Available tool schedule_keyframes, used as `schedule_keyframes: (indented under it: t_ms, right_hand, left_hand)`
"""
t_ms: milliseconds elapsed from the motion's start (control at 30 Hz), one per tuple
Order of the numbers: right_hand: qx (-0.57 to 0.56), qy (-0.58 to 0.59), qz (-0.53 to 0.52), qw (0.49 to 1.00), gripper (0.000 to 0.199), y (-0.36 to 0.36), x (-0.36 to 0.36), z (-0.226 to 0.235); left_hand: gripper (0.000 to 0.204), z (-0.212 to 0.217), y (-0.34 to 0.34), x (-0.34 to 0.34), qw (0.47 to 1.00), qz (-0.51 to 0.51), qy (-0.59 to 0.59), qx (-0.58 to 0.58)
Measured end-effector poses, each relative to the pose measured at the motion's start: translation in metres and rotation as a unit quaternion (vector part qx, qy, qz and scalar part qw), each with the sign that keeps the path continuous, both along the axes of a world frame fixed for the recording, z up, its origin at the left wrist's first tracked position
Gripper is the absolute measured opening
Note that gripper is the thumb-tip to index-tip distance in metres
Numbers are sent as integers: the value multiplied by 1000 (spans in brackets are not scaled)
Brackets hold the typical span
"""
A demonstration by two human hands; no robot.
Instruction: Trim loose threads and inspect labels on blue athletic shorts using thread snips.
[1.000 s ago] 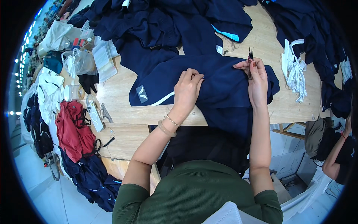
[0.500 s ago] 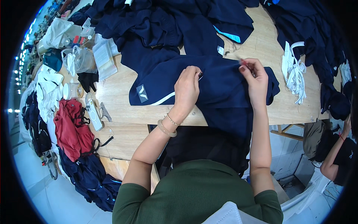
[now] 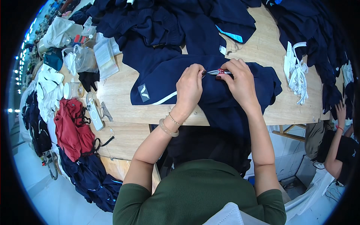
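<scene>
A navy blue garment (image 3: 161, 77) with a white stripe and a grey patch lies across the table's front edge, part of it hanging down. My left hand (image 3: 190, 81) is closed in a pinch on the garment's fabric. In my right hand (image 3: 240, 82) are small thread snips (image 3: 216, 72) with red on the handle. The snips' blades point left and reach to the fingertips of my left hand. Any thread between them is too small to make out.
More navy garments (image 3: 150, 26) are heaped at the back. White strips (image 3: 295, 75) lie at the right. A phone (image 3: 95, 114), a red garment (image 3: 74, 129) and plastic bags (image 3: 84, 60) are at the left. Another person's hand (image 3: 340, 112) shows at the far right.
My right hand has moved left with the snips, bringing the blades up to my left hand. My left hand stays in nearly the same place. The other person's arm has risen.
</scene>
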State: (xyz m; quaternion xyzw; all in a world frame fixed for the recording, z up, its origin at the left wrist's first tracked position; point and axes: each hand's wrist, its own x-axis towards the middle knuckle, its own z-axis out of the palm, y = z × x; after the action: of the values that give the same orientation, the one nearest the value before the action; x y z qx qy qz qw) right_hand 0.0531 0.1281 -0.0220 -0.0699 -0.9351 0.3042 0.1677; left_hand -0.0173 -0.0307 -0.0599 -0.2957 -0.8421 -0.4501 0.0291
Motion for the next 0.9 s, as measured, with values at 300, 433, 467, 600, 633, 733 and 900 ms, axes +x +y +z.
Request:
schedule_keyframes:
  t_ms: [300, 433, 467, 600, 633, 733, 900]
  right_hand:
    - [42, 10, 16, 999, 17, -2, -4, 0]
    - [30, 8, 15, 999, 18, -3, -5, 4]
    - [11, 12, -4, 1000, 18, 1, -2, 5]
    - [-96, 30, -80, 992, 19, 17, 15, 13]
    - [-137, 40, -102, 985, 19, 22, 20, 10]
    - [-257, 69, -165, 950, 18, 29, 34, 16]
    - [-174, 80, -255, 948, 23, 76, 72, 6]
  left_hand:
    - [5, 1, 0, -1, 1000, -2, 8, -2]
    - [10, 4, -10, -5, 996, 30, -60, 61]
    - [12, 12, -15, -10, 991, 53, -91, 89]
    - [24, 22, -108, -64, 952, 287, 26, 105]
    - [36, 22, -135, -77, 930, 343, 100, 87]
    - [36, -7, -231, -87, 910, 398, 107, -44]
    - [25, 0, -230, -33, 915, 218, -340, -18]
